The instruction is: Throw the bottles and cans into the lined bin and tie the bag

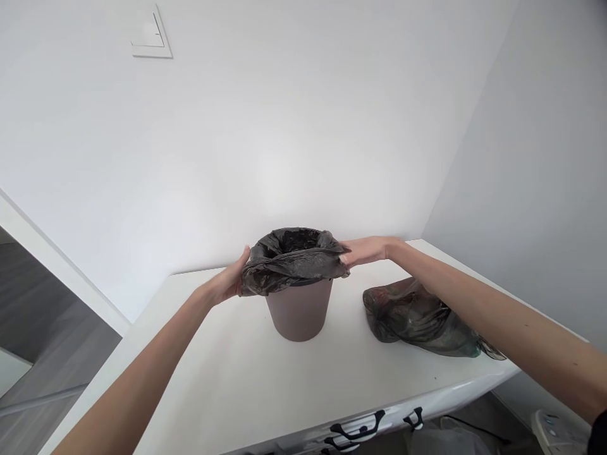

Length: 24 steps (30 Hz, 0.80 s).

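A brownish-grey waste bin (300, 316) stands upright on a white dresser top. A black garbage bag (298, 268) lines it, folded outward over the rim in a loose, crumpled cuff. At the cuff's left side, my left hand (231, 277) grips the bag, thumb up and fingers partly hidden by the plastic. On the opposite side my right hand (364, 251) holds the cuff, its fingertips partly covered by the folds. To the right of the bin, below my right forearm, lies a filled dark translucent bag (422, 319); its contents cannot be made out clearly.
The white dresser (227, 379) backs onto a white wall, with a side wall at right. Black drawer handles (358, 431) stick out in front. A light switch (150, 35) is at upper left; a pale appliance (557, 430) stands low at right.
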Available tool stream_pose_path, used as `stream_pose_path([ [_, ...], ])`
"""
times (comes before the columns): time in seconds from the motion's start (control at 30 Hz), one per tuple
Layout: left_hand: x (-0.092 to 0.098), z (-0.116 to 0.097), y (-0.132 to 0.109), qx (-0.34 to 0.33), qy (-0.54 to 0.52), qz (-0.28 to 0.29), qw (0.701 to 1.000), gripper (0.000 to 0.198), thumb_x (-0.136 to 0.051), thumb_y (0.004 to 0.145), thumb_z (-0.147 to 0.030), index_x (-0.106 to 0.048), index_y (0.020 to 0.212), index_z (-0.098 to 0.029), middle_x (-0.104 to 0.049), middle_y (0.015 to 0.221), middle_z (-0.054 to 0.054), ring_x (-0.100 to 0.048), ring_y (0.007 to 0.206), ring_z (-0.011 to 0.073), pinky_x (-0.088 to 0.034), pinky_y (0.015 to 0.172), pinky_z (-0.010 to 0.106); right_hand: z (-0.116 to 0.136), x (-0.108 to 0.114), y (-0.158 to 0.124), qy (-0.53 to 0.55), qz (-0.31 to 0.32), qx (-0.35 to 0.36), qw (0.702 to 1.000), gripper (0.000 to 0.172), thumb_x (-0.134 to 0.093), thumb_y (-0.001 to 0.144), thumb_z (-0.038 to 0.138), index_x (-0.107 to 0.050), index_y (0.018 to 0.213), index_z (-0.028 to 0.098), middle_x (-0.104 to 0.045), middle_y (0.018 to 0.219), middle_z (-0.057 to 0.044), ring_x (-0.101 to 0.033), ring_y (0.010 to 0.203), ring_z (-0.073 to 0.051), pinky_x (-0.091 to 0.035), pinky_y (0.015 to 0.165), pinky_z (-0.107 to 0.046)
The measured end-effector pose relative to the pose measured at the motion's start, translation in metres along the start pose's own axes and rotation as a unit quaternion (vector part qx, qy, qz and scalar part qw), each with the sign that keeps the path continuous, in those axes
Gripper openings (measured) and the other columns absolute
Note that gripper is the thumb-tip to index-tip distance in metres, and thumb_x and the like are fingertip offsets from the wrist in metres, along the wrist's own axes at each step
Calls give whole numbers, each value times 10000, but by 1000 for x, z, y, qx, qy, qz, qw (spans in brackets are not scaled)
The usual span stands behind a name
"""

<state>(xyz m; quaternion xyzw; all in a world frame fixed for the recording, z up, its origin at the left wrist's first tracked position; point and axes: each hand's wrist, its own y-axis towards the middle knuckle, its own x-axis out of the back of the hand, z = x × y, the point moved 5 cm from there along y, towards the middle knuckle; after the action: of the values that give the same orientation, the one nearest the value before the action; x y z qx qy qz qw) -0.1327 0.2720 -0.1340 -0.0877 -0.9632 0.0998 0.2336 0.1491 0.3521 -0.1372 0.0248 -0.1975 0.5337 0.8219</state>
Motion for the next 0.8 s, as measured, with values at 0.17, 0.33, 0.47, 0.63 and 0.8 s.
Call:
stream_pose_path([
  [0.17, -5, 7, -51, -102, 54, -215, 970, 728, -180, 1008, -711, -632, 1280, -209, -723, 1278, 119, -629, 1242, 286, -506, 1054, 441, -3, -24, -35, -74, -217, 67, 971, 892, -783, 853, 516, -328, 1596, 324, -568, 1471, -146, -616, 1290, -283, -553, 1061, -498],
  [0.33, -23, 17, -80, -176, 179, -293, 922, 355, -480, 991, -542, -578, 1148, -240, -700, 1128, 66, -648, 1061, 245, -530, 925, 392, -1, -58, -62, -189, -461, 130, 857, 546, -774, 854, 455, -529, 1320, 309, -615, 1379, -91, -616, 1246, -294, -532, 1058, -513],
  [0.47, -37, 23, -88, -285, 304, -298, 859, 78, -502, 993, -300, -547, 955, -250, -654, 943, 44, -611, 854, 206, -523, 801, 365, -5, -76, -64, -315, -499, 135, 796, 17, -550, 953, 268, -545, 941, 278, -666, 958, -59, -646, 930, -267, -549, 842, -445],
  [0.63, -57, 53, -84, -343, 492, -213, 771, 209, -461, 967, -98, -589, 870, -232, -677, 988, 87, -629, 906, 245, -519, 812, 412, -34, -98, -47, -488, -301, 51, 817, 211, -462, 889, 74, -551, 836, 257, -674, 870, -58, -630, 787, -241, -496, 750, -387],
  [0.8, -61, 110, -75, -326, 487, -127, 800, 297, -566, 1003, -339, -610, 1288, -267, -598, 1402, 116, -612, 1229, 299, -539, 988, 482, -37, -110, -55, -464, -104, -80, 876, 135, -614, 840, 103, -641, 894, 224, -737, 892, -45, -689, 790, -242, -509, 708, -357],
])
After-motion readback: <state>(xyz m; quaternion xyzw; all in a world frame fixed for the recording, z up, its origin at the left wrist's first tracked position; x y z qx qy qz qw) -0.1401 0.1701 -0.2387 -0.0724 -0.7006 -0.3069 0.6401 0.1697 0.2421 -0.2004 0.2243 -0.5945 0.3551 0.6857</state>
